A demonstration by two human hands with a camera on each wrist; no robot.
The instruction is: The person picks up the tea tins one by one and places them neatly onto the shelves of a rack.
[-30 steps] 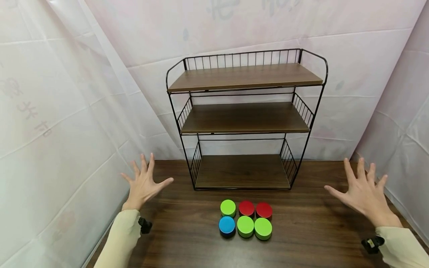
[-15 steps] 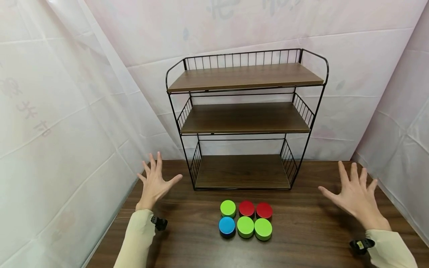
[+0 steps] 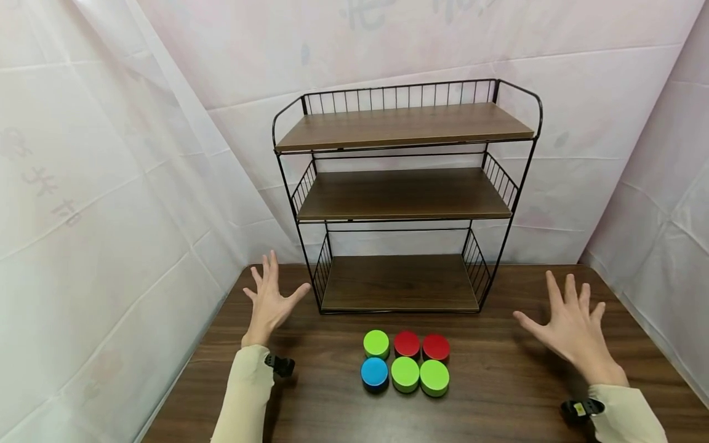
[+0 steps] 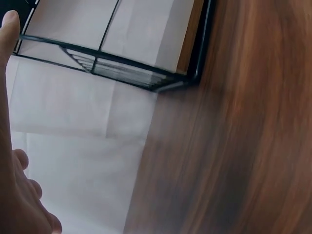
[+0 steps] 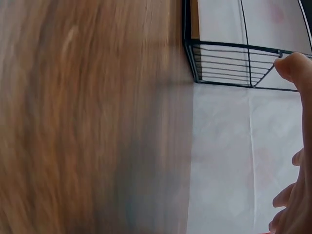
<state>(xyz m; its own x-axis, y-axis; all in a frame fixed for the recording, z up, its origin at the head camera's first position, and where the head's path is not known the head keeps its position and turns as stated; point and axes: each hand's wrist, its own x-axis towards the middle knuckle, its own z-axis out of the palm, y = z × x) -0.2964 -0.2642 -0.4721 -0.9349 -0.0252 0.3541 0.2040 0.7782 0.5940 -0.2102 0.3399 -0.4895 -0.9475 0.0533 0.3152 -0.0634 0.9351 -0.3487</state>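
Observation:
My left hand (image 3: 269,309) hovers over the table left of the shelf rack, fingers spread and nothing in it. On the far side, my right hand (image 3: 573,330) is likewise spread and holds nothing. Between them, two rows of round pucks sit at the front middle of the table. The back row has a green puck (image 3: 376,344) and two red pucks (image 3: 407,344), (image 3: 436,348). In front are a blue puck (image 3: 375,374) and two green pucks (image 3: 405,375), (image 3: 434,378). In both wrist views only part of each hand shows, beside the rack's lower corner.
A three-tier rack (image 3: 404,194) with black wire frame and brown boards stands behind the pucks; its shelves bear nothing. White cloth walls (image 3: 111,184) enclose the brown wooden table (image 3: 487,406) at the back and sides. Each wrist wears a small black camera (image 3: 279,365).
Both hands have moved inward over the table, the left one to the right and the right one to the left. The pucks and rack stay where they were.

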